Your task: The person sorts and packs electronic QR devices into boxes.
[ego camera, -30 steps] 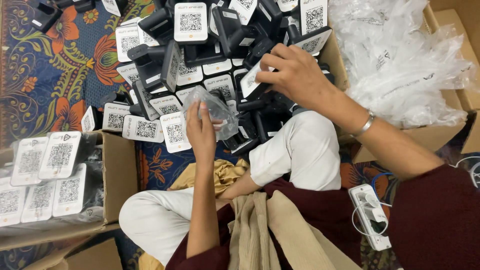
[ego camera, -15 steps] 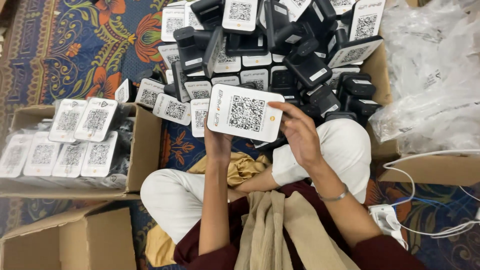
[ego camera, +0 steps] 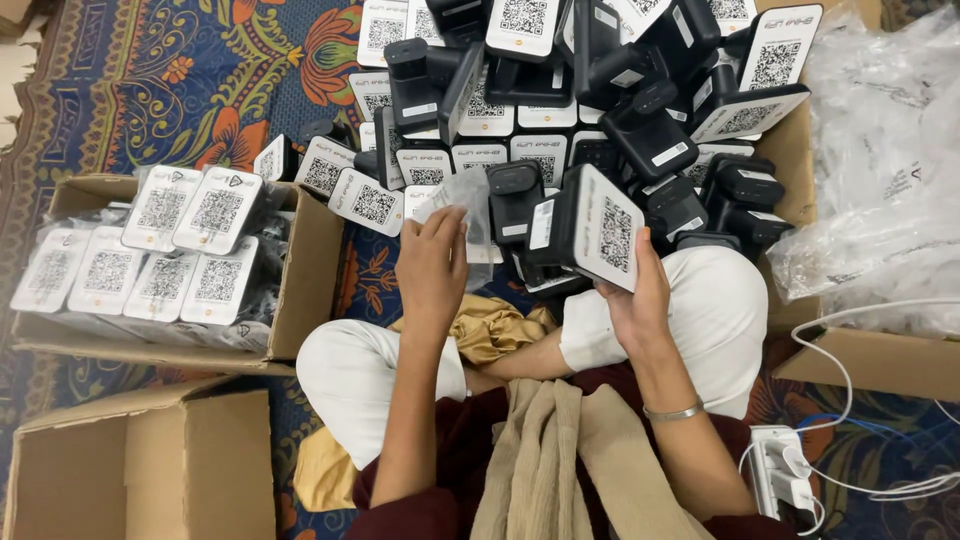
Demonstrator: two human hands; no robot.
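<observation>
The black device with a white code label [ego camera: 590,232] is being held above the lap, clamped in the right hand [ego camera: 635,300]. The left hand [ego camera: 432,265] is pinching a clear plastic bag [ego camera: 468,205]; opening its mouth wide would probably ease sliding the device in. A pile of devices [ego camera: 600,90] is lying beyond.

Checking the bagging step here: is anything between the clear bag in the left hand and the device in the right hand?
Nothing visible. The left hand holds the clear bag up beside the black-and-white device in the right hand. Only a small open gap separates them; the pile of devices lies behind.
</observation>
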